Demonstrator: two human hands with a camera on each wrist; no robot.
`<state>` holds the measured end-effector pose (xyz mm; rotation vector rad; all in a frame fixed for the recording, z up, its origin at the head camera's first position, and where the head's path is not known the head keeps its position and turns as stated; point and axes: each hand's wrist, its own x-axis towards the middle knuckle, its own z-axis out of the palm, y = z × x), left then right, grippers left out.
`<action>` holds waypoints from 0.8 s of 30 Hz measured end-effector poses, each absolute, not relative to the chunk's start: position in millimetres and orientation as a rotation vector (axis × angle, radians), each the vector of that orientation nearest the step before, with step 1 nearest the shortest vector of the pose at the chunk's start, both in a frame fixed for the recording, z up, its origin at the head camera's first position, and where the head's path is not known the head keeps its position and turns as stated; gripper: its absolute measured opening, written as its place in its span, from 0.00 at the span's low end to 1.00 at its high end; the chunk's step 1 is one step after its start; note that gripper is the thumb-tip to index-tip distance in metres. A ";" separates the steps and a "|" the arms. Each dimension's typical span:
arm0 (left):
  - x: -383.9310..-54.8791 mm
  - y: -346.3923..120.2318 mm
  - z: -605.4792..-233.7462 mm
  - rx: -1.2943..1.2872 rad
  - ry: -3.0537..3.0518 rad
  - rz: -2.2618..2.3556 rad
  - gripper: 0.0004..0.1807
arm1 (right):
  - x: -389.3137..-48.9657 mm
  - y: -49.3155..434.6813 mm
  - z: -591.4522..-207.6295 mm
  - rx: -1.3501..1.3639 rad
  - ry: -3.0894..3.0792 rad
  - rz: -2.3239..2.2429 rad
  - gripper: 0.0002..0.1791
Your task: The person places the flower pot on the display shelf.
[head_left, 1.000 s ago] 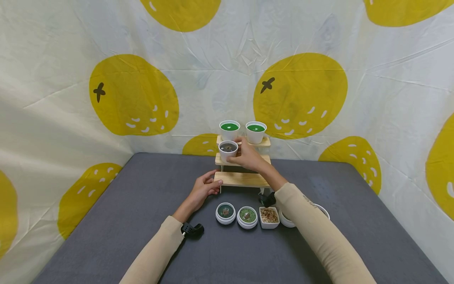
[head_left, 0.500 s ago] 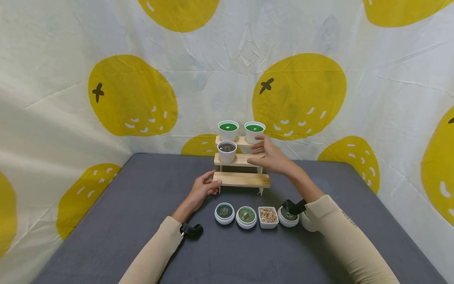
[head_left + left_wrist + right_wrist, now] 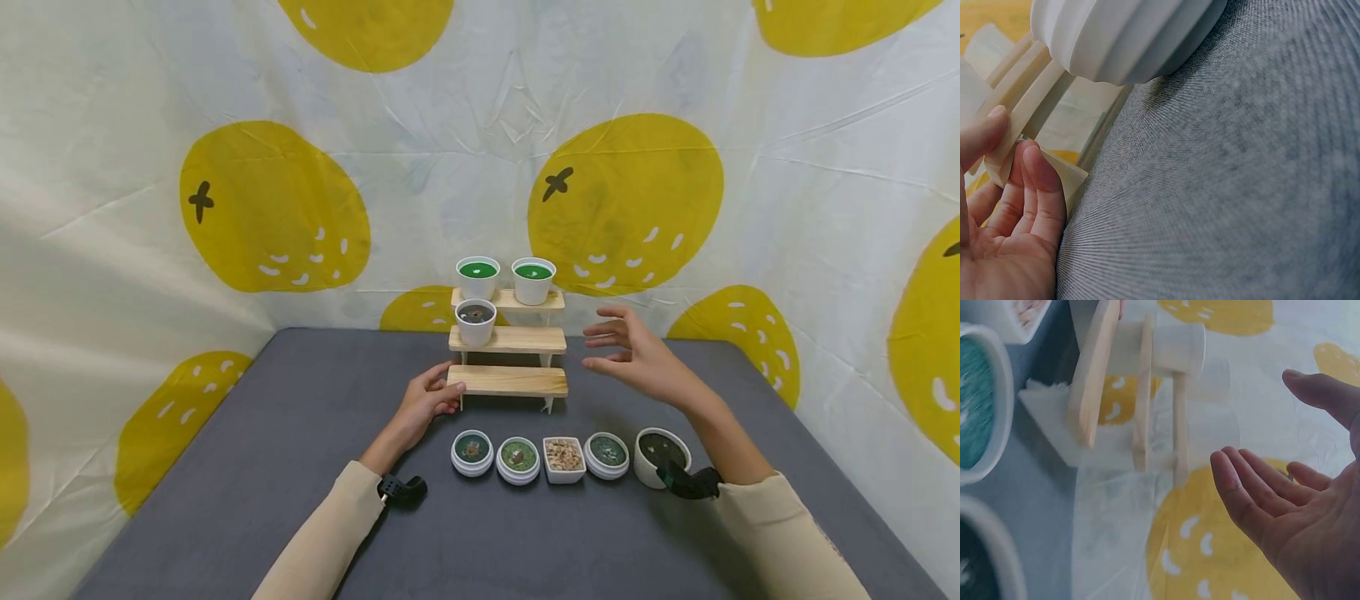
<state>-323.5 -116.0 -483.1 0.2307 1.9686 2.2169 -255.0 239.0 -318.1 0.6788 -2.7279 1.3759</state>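
A three-tier wooden shelf stand [image 3: 510,381] stands at the back of the table. My left hand [image 3: 423,406] pinches the left end of its lowest board, thumb above and fingers below; the left wrist view shows this hand [image 3: 1016,206] close up. On the middle board, at the left, sits a white cup with dark grey contents [image 3: 476,323]. Two white cups with green contents, a left one [image 3: 477,277] and a right one [image 3: 533,281], stand on the top board. To the right of the stand my right hand [image 3: 637,354] hangs in the air, fingers spread and holding nothing.
In front of the stand runs a row of white containers: a round dark green one [image 3: 472,452], a round light green one [image 3: 518,460], a square dish of tan bits [image 3: 564,459], another round green one [image 3: 607,455] and a larger bowl [image 3: 649,472]. A patterned curtain [image 3: 450,192] hangs behind.
My right hand has let go of the cup with dark grey contents on the middle board and moved right, away from the stand. My left hand has kept its hold on the lowest board.
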 end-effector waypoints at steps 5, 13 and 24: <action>-323.2 -115.5 -482.9 0.227 1.969 2.214 0.36 | -243.5 263.1 -328.1 0.691 -2.717 1.371 0.40; -323.1 -115.9 -484.8 0.220 1.963 2.219 0.36 | -236.9 295.1 -339.5 0.766 -2.784 1.317 0.32; -323.1 -116.2 -481.8 0.231 1.966 2.202 0.37 | -237.8 324.8 -351.2 0.868 -2.916 1.337 0.29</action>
